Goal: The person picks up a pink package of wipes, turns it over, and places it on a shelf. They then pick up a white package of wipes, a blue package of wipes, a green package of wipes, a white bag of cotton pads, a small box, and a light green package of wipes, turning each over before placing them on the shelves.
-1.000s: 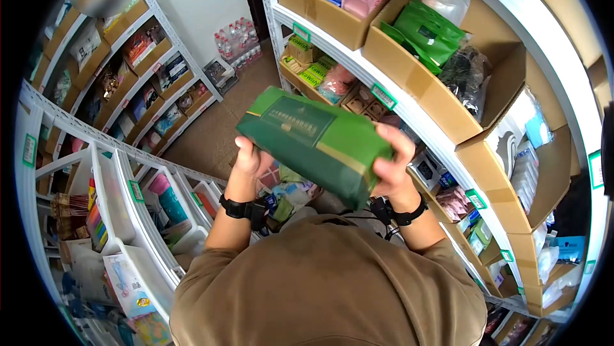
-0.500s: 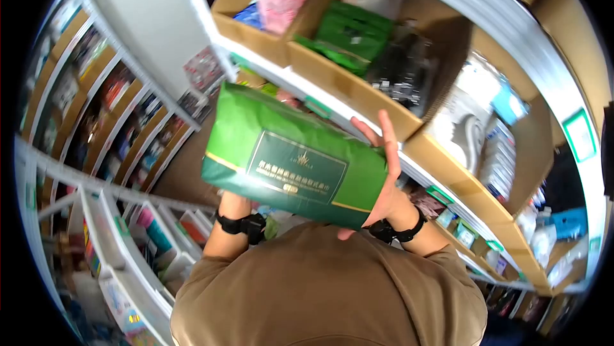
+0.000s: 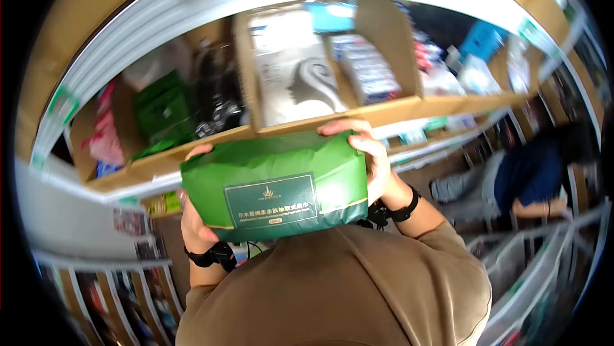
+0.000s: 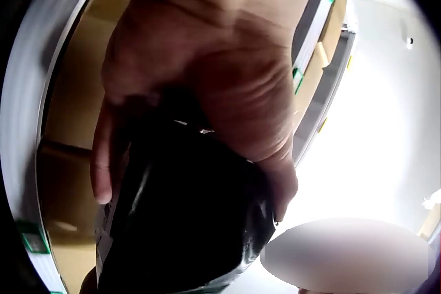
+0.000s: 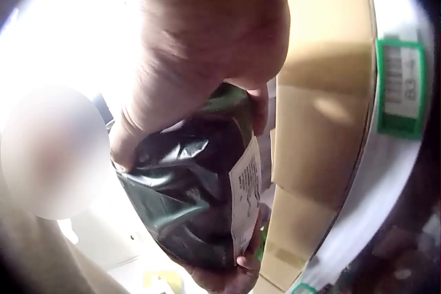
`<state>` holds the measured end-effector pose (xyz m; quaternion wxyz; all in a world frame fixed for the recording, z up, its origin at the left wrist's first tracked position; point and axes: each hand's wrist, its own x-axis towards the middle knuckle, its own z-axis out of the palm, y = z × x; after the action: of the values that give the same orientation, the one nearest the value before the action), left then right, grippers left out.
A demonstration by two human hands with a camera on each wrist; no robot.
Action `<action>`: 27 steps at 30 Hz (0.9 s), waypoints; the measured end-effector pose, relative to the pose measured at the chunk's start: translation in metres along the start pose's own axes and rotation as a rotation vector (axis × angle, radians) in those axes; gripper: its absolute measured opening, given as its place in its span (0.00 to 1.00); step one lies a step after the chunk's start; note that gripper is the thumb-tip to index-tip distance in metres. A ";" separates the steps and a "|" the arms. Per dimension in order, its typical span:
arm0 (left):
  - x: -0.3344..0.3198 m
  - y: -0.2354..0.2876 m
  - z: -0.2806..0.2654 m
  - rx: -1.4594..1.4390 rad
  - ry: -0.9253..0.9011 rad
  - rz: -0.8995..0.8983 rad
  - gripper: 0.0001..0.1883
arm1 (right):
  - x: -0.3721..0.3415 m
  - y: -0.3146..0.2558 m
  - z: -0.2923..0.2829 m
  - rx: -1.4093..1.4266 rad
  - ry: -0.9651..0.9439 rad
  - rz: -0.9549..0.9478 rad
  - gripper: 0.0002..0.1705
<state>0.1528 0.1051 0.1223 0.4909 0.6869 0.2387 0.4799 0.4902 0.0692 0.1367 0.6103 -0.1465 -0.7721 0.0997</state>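
Observation:
Both hands hold a green pack of face towels (image 3: 275, 183) level in front of the chest, its printed label facing up towards the head camera. My left hand (image 3: 194, 215) grips the left end, thumb on the near side and fingertips at the far top edge. At the other end my right hand (image 3: 377, 167) curls its fingers over the far corner. The left wrist view has the left hand (image 4: 207, 80) spanning the dark end of the pack (image 4: 186, 204). In the right wrist view, the right hand (image 5: 200, 66) clasps the other end, beside a white printed panel (image 5: 244, 190).
Just beyond the pack runs a shelf of cardboard boxes (image 3: 339, 122) holding a green pouch (image 3: 163, 112), a grey-white bag (image 3: 294, 71) and small packs. A person in dark blue (image 3: 531, 176) bends at the right, near white racks (image 3: 531, 256). More shelving (image 3: 102, 266) stands lower left.
The view has swung right, bringing the boxed shelf in front and another person into sight. The pack turned label up and levelled; the right hand's fingers, spread half a second ago, now curl over its end.

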 end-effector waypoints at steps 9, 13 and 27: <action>0.022 -0.006 0.060 -0.120 -0.165 -0.053 0.52 | -0.052 -0.049 -0.030 -0.041 0.210 0.092 0.68; 0.054 -0.034 0.083 -0.342 -0.434 -0.068 0.58 | -0.063 -0.091 -0.030 -0.119 0.575 0.303 0.74; 0.067 -0.048 0.241 -0.557 -0.680 0.174 0.50 | -0.054 -0.123 -0.002 0.340 1.578 0.483 0.53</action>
<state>0.4036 0.0712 0.0936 0.6654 0.6648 -0.1335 0.3122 0.4906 -0.0649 0.1291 0.9466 -0.2406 -0.0409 0.2107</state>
